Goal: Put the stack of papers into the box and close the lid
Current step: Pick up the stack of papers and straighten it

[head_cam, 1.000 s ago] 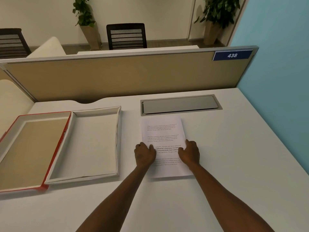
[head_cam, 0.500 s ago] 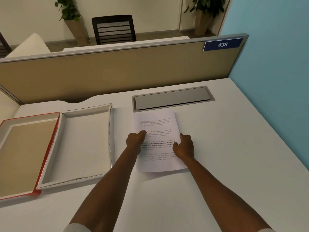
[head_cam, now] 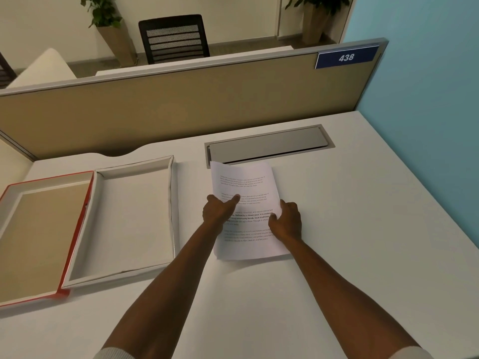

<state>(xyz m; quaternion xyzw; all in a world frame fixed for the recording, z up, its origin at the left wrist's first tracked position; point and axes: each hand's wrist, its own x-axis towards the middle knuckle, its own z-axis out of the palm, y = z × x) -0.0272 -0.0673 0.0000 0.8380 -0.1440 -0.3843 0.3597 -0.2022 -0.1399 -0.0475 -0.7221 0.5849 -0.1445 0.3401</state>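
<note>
I am pinching the stack of papers (head_cam: 246, 203), lying on the desk (head_cam: 363, 229) just right of the open box (head_cam: 171, 203), with my left hand (head_cam: 219, 211) and right hand (head_cam: 286, 224) closed on opposite edges, keeping the sheets squared while lifting.

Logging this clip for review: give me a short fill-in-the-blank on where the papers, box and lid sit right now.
1. The left hand and right hand both grip the ____.
2. The papers are not yet in the box, which lies to their ____.
3. The red-edged lid lies ____ the box, inner side up.
4. The sign on the partition reads ____.

Missing words: papers; left; beside; 438
</note>
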